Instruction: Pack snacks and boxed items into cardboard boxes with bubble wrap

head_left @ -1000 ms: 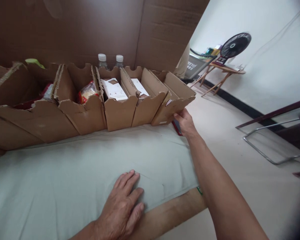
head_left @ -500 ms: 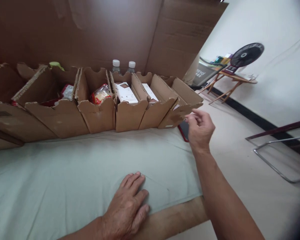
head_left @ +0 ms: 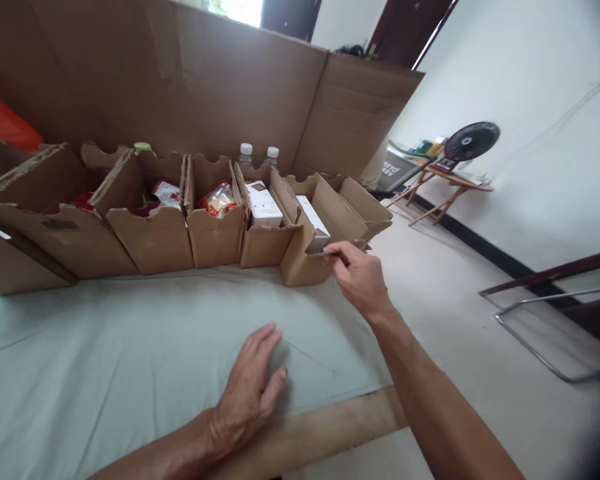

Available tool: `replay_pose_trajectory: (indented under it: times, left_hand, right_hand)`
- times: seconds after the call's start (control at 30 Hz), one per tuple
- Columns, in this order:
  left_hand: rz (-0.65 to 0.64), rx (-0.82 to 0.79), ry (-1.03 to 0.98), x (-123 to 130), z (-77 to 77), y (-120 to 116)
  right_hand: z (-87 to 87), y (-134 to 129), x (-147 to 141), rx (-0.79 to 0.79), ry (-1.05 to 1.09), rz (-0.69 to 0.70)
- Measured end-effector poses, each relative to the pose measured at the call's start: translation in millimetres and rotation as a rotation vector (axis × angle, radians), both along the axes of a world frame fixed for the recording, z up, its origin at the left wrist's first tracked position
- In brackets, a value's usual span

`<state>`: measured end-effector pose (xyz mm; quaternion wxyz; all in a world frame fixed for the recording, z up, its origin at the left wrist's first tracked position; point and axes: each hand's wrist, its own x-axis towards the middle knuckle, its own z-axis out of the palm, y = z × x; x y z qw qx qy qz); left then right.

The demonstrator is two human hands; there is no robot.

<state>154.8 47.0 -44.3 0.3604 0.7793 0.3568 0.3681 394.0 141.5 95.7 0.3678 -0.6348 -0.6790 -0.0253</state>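
Note:
My right hand (head_left: 359,277) pinches the front edge of a cardboard box (head_left: 300,267) near the right end of the row. That box juts out ahead of its neighbours, and a white carton (head_left: 312,220) stands inside it. Over the pale green cloth (head_left: 170,353), my left hand (head_left: 253,387) is open with its fingers stretched, near the front edge and holding nothing. Left of the pinched box, another cardboard box (head_left: 265,247) contains a white carton (head_left: 266,203). One more cardboard box (head_left: 215,240) has a clear and red snack packet (head_left: 220,199) in it.
Further cardboard boxes (head_left: 150,243) line the left. Behind them rises a tall cardboard panel (head_left: 240,87), with two white-capped bottles (head_left: 246,152) before it. A wooden strip (head_left: 340,421) edges the table. To the right are a fan (head_left: 473,141) and a metal frame (head_left: 530,357).
My right hand has moved left from beside the end box and taken hold of a box's front edge. That box has come forward out of the row. The view has shifted.

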Motion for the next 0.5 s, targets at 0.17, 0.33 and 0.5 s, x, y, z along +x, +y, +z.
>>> replay_pose_trajectory:
  times: [0.17, 0.33, 0.5]
  left_hand:
    - [0.125, 0.01, -0.107, -4, 5.6, 4]
    - [0.101, -0.016, -0.094, -19, 20.1, -23]
    - [0.065, -0.065, -0.119, -43, 20.4, -54]
  right_hand:
    - [-0.8, -92, -16, 0.073, -0.033, 0.046]
    - [8.8, -169, -37, 0.126, -0.081, 0.073]
    - [-3.4, -223, -90, 0.109, 0.057, 0.175]
